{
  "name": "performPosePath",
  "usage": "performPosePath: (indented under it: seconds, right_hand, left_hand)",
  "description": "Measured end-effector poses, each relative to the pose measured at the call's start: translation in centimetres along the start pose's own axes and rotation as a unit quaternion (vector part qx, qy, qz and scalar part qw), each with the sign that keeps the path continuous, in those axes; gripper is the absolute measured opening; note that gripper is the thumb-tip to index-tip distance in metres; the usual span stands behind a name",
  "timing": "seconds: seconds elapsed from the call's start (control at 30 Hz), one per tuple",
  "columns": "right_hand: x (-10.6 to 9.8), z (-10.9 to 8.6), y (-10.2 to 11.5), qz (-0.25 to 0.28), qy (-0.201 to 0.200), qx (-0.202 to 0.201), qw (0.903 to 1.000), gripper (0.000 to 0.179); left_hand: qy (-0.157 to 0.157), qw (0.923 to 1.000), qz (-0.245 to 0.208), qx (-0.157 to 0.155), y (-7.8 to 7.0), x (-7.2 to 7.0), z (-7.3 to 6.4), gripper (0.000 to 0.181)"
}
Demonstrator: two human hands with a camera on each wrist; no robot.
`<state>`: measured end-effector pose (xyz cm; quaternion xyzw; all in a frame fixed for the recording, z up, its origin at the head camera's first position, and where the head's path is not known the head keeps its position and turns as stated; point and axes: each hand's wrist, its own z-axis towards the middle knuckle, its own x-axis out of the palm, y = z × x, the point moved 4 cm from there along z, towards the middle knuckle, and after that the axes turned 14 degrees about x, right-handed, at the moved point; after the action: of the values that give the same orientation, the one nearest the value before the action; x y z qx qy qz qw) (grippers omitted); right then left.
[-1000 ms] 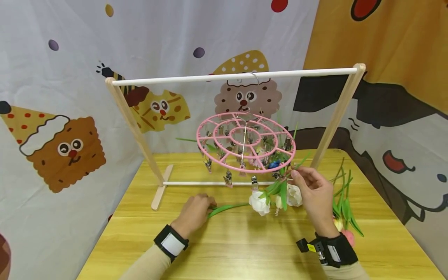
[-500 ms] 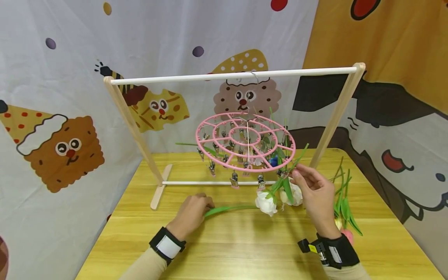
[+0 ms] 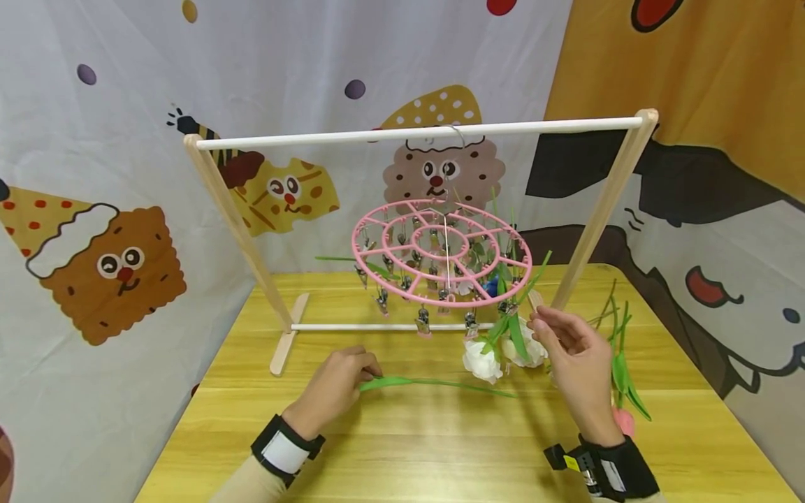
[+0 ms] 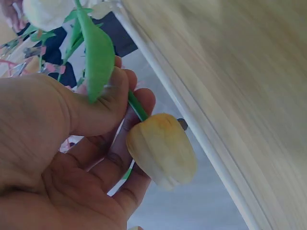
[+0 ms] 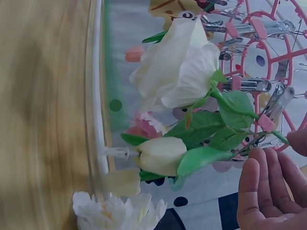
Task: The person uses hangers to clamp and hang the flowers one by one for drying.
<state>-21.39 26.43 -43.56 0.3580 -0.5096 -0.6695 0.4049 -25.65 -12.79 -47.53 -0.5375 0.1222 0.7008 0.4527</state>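
Yellow tulip is pinched in the left hand; the right hand looks released. Clipping seems underway, next likely needing an empty clip.

In the head view, the yellow tulip at lower centre is partly hidden by the left hand. In the right wrist view, the right hand and pink rack are cut off by the right edge, a white flower by the bottom edge. In the left wrist view, upper-left clips are blurred
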Motion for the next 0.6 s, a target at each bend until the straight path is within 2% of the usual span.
performPosePath:
  seconds: [0.17,0.3,0.43,0.6]
  right_hand:
    - [-0.5,-0.5,-0.5,-0.037,0.014,0.008,0.9992,0.025]
    - [-0.8,-0.8,-0.8,-0.040,0.027,0.004,0.9988,0.025]
    - [-0.8,-1.0,-0.9,-0.014,0.052,-0.008,0.9985,0.027]
    - [-0.2,-1.7,-0.9,0.031,0.117,-0.046,0.9916,0.025]
  left_hand:
    - [-0.004,0.9996,-0.029,0.003,-0.4,-0.4,0.0,0.026]
    - [-0.012,0.9978,-0.065,0.004,-0.6,-0.6,0.1,0.025]
    - [-0.017,0.9949,-0.100,0.001,-1.0,-0.8,0.3,0.026]
    - [-0.026,0.9922,-0.121,-0.006,-1.7,-0.9,0.7,0.029]
